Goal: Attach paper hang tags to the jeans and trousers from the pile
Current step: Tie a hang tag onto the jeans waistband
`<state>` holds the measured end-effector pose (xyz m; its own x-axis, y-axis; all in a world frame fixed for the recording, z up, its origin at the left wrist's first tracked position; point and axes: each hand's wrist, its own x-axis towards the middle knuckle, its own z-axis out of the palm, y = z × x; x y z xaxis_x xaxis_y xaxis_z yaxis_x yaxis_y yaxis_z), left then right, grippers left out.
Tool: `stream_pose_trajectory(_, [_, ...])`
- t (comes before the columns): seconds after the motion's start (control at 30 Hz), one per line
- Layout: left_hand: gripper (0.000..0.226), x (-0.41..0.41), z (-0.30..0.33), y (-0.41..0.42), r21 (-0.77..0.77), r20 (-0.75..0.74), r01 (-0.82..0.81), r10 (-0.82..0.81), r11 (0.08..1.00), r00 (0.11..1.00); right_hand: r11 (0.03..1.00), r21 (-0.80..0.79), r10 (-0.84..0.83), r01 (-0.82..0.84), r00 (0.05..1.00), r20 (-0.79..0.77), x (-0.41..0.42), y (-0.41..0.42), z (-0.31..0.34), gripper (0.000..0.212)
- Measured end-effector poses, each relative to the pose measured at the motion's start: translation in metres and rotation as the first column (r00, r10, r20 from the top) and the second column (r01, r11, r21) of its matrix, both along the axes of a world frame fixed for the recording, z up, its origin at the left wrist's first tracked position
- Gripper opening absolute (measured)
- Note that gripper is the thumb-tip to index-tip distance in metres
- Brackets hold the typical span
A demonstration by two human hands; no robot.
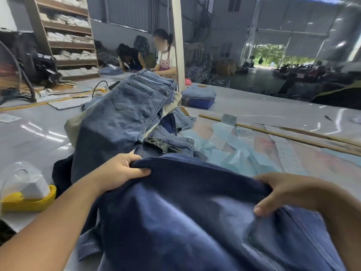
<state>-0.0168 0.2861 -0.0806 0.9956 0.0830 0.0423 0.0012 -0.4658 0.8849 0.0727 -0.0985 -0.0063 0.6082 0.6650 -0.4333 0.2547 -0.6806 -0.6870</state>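
Glossy grey table (254, 106) spans the frame, one jeans pile (132, 114) at centre. Two hands, left hand (121, 171) and right hand (289, 194), each clutch one navy trousers (185, 208) at lower centre, its gripped edge running left to right.

Two bare forearms come into view from the bottom edge, no sleeves reaching down to either wrist. The left hand (125, 171) wears no glove, ring or watch that shows. The right hand (289, 194) is bare too, its wrist without band or bracelet, and its thumbnail is short and plain, with no polish.
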Motion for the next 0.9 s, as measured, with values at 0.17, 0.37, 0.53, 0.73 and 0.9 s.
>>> stream_pose_trajectory(0.17, [0.057, 0.008, 0.008, 0.002, 0.455, 0.097, -0.179, 0.151, 0.872, 0.984, 0.995, 0.054, -0.093, 0.081, 0.955, 0.281, -0.007, 0.001, -0.003, 0.046])
stream_pose_trajectory(0.37, [0.073, 0.01, 0.004, 0.01, 0.611, 0.116, -0.316, 0.313, 0.726, 0.943, 0.989, 0.12, -0.147, 0.091, 0.758, 0.636, -0.004, 0.02, 0.021, 0.054])
stream_pose_trajectory(0.53, [0.055, 0.01, -0.013, -0.006, 0.808, 0.119, -0.361, 0.47, 0.466, 0.875, 0.956, -0.165, -0.074, 0.243, 0.741, 0.667, 0.012, 0.044, -0.057, 0.047])
stream_pose_trajectory(0.73, [0.085, -0.001, -0.04, -0.064, 0.876, -0.007, -0.104, 0.229, 0.471, 0.973, 0.951, 0.013, -0.196, 0.31, 0.567, 0.8, 0.006, 0.043, -0.065, 0.052])
stream_pose_trajectory(0.9, [0.09, 0.004, -0.056, -0.059, 0.884, -0.042, -0.061, 0.208, 0.463, 0.977, 0.96, 0.184, -0.218, 0.209, 0.157, 0.963, -0.008, 0.063, -0.028, 0.05])
